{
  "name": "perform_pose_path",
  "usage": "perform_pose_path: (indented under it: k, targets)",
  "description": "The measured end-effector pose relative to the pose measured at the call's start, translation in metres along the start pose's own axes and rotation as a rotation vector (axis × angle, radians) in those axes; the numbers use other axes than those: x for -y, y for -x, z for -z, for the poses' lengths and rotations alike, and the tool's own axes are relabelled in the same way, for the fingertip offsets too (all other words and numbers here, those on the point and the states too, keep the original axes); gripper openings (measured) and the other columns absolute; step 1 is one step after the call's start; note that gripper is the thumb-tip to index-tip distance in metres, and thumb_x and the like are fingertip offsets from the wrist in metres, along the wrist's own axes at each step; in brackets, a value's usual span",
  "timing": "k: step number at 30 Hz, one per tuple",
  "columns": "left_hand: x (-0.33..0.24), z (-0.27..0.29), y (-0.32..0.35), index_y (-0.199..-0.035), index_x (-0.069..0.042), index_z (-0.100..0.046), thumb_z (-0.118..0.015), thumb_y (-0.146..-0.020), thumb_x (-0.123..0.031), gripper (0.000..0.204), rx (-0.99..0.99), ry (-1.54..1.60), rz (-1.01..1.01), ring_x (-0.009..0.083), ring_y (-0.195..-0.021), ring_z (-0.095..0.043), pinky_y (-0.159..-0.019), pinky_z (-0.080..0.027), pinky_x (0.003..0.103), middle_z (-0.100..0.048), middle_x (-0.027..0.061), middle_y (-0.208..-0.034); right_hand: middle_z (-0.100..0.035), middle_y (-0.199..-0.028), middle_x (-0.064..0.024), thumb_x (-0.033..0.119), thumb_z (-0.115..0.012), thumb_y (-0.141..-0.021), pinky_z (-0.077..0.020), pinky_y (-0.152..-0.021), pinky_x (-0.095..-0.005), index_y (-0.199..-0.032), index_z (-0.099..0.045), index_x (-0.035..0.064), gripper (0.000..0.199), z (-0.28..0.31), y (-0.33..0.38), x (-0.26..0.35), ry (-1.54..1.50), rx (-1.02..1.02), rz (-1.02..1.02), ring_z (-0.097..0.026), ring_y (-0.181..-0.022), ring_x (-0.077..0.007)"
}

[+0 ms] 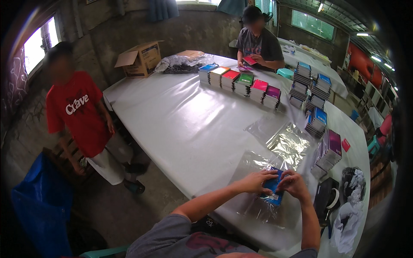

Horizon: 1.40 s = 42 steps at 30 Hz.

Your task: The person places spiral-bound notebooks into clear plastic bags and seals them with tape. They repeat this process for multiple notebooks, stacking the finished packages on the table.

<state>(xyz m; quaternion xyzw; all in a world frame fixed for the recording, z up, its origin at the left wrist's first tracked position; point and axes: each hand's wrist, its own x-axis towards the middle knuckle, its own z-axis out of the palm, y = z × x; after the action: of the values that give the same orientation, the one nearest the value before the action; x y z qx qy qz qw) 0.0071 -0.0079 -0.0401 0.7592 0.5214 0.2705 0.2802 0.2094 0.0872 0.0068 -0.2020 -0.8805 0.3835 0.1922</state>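
Low in the frame's centre, both hands (277,182) grip 1 blue notebook (272,189) half inside a clear sleeve (258,206); many stacked notebooks (241,81) on the bench (180,124) look unwrapped.

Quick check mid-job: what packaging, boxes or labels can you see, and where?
Clear plastic sleeve: under both hands, holding a blue notebook.
Loose clear sleeves: just beyond, flat and shiny.
Cardboard box: far left table corner, brown, flaps open.
Crumpled plastic wrap: beside the box.
Small red card: right, near stacked notebooks.
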Motion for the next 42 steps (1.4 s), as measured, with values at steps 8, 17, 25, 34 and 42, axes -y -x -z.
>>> perform_pose_path:
  k: [8, 17, 25, 34, 42]
  targets:
    - [-0.009, 0.006, -0.001, -0.142, -0.024, -0.032, -0.068, -0.073, -0.05, 0.081, 0.107, -0.023, 0.055, 0.0301, -0.135, -0.029, -0.102, -0.032, 0.051, -0.018, 0.0046, -0.152, -0.06, -0.08, -0.0035, -0.003, -0.079, -0.058, -0.0513, -0.068, -0.0269, -0.074, -0.074, 0.0096, 0.02, -0.011, 0.0, -0.016, -0.126, -0.043, 0.105, -0.06, -0.075, -0.0135]
    - [-0.012, 0.001, -0.011, -0.14, -0.025, -0.035, -0.07, -0.071, -0.051, 0.081, 0.131, -0.065, 0.06, 0.0366, -0.134, -0.026, -0.102, -0.034, 0.054, -0.017, 0.0039, -0.152, -0.059, -0.075, -0.0055, -0.011, -0.075, -0.059, -0.0538, -0.065, -0.0258, -0.074, -0.073, 0.0053, 0.022, -0.012, -0.001, -0.026, -0.458, -0.079, -0.062, -0.059, -0.07, -0.0135]
    - [-0.014, 0.0, -0.009, -0.137, -0.025, -0.037, -0.071, -0.07, -0.052, 0.08, 0.123, -0.031, 0.071, 0.0408, -0.136, -0.016, -0.103, -0.03, 0.057, -0.015, 0.0032, -0.152, -0.059, -0.073, -0.0028, -0.006, -0.079, -0.058, -0.0488, -0.062, -0.0248, -0.074, -0.073, 0.0068, 0.021, -0.01, -0.006, -0.009, -0.326, -0.038, -0.013, -0.057, -0.068, -0.0117]
    - [-0.014, -0.002, -0.009, -0.14, -0.026, -0.034, -0.072, -0.068, -0.053, 0.086, 0.175, 0.009, 0.162, 0.0426, -0.137, -0.013, -0.103, -0.02, 0.064, -0.012, 0.0005, -0.153, -0.059, -0.073, -0.0027, -0.003, -0.075, -0.063, -0.0503, -0.065, -0.0265, -0.072, -0.072, 0.0067, 0.013, -0.013, -0.013, -0.001, -0.065, 0.051, 0.03, -0.059, -0.068, -0.0121]
    - [-0.014, 0.032, 0.001, -0.137, -0.026, -0.042, -0.073, -0.07, -0.046, 0.077, 0.088, -0.089, 0.149, 0.0411, -0.139, -0.006, -0.095, -0.007, 0.077, -0.027, -0.0031, -0.149, -0.058, -0.072, -0.0033, 0.006, -0.08, -0.059, -0.0491, -0.065, -0.0278, -0.071, -0.072, 0.0078, 0.015, -0.005, -0.017, 0.01, -0.017, 0.146, -0.125, -0.059, -0.07, -0.0146]
